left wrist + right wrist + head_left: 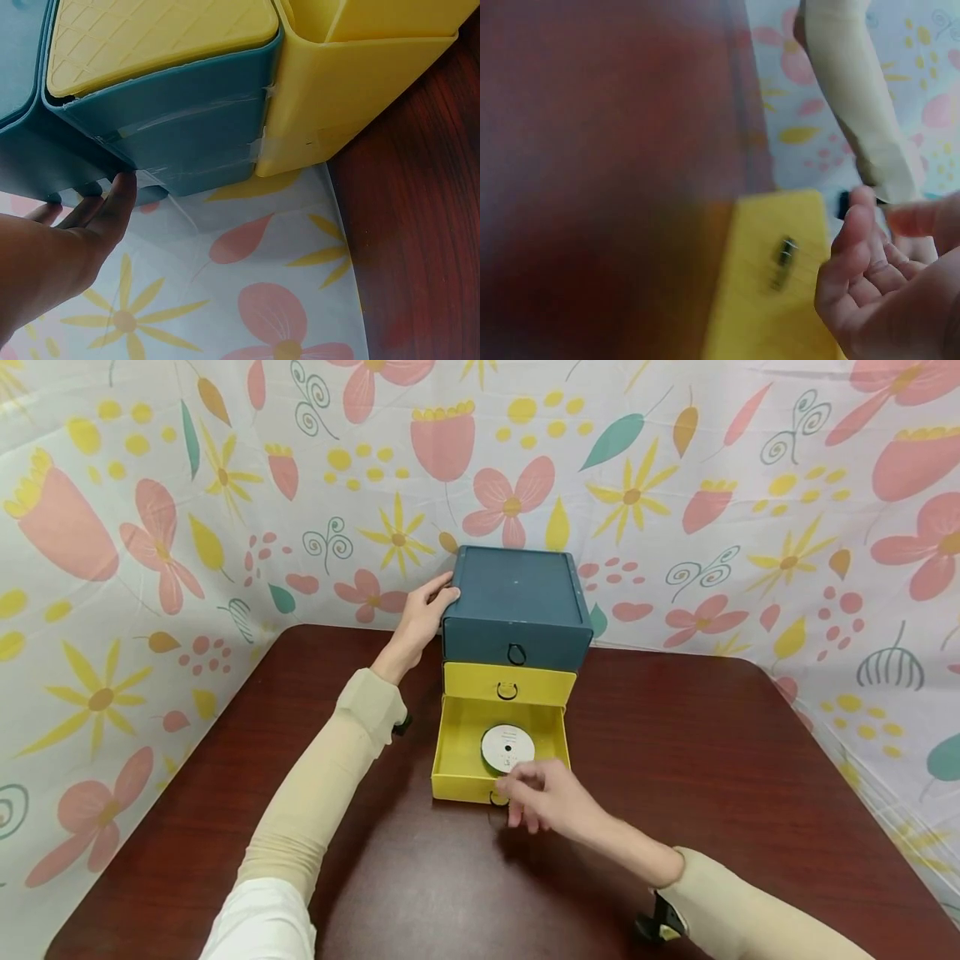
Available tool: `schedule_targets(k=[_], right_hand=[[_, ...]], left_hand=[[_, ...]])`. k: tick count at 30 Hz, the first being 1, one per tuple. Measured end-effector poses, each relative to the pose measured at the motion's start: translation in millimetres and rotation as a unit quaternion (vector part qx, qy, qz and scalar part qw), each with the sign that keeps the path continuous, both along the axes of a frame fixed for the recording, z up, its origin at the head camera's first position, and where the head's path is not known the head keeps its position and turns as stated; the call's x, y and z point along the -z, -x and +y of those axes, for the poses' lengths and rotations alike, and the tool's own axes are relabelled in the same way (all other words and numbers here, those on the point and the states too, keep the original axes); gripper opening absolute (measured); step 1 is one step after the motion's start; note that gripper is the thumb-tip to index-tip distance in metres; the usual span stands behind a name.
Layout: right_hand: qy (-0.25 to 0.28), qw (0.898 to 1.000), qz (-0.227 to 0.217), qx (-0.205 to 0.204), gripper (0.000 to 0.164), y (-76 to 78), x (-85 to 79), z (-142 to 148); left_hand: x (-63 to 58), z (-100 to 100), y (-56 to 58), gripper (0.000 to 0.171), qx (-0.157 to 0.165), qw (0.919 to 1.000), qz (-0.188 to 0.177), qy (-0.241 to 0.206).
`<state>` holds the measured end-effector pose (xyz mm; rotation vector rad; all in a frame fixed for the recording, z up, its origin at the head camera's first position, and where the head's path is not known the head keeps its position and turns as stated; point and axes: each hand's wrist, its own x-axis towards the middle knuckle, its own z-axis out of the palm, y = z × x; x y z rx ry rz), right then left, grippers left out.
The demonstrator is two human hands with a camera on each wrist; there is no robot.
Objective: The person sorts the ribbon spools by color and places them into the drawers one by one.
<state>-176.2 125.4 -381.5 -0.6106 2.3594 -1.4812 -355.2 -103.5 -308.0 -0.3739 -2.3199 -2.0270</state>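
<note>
A small stacked drawer unit has a dark blue top drawer (516, 643), a yellow middle drawer (480, 683) and a yellow bottom drawer (459, 787) pulled out. Inside the bottom drawer lies a round white spool-like disc (495, 747) with a small centre hole and a dark green edge. My left hand (422, 620) touches the upper left side of the unit, its fingers against the blue wall. Over the bottom drawer's front edge hovers my right hand (551, 797), loosely curled and holding nothing, near the drawer's black ring pull (786, 251).
The unit stands on a dark reddish-brown table (675, 760). Behind and beside it hangs a white cloth (660, 410) with printed flowers and leaves. Clear tape (255, 150) joins the unit's sections along the side.
</note>
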Motion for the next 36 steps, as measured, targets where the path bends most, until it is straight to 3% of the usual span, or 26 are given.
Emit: schedule_targets(k=[2, 4, 6, 9, 12, 15, 24, 36], right_hand=[[0.033, 0.992, -0.119, -0.004, 0.035, -4.8, 7.1, 2.8], [0.057, 0.975, -0.216, 0.006, 0.041, -7.0, 14.8, 5.1], [0.063, 0.958, -0.279, 0.016, 0.044, -7.5, 22.5, 5.8], [0.073, 0.942, -0.327, 0.026, 0.048, -7.2, 32.7, 2.7], [0.095, 0.932, -0.347, 0.039, 0.046, -6.8, 40.0, -2.3], [0.111, 0.930, -0.348, 0.049, 0.037, -7.1, 43.8, -6.3], [0.114, 0.935, -0.329, 0.067, 0.034, -5.6, 44.3, -7.7], [0.125, 0.933, -0.330, 0.075, 0.032, 8.2, 43.6, -9.7]], left_hand=[[0.6, -0.2, -0.4, 0.052, 0.000, 1.0000, 0.000, 0.002], [1.0, -0.6, -0.7, 0.052, -0.001, 1.0000, -0.001, 0.002], [1.1, -0.9, -0.8, 0.052, -0.003, 1.0000, -0.002, -0.001], [1.1, -0.9, -0.5, 0.052, -0.006, 1.0000, -0.004, -0.006], [0.7, -0.2, -0.2, 0.053, -0.004, 1.0000, -0.006, -0.004], [0.0, 0.5, -0.1, 0.053, -0.002, 1.0000, -0.009, -0.001], [-0.8, 0.5, 1.2, 0.052, -0.002, 1.0000, -0.006, -0.005], [-1.2, 1.0, 0.2, 0.052, 0.002, 1.0000, -0.003, -0.008]])
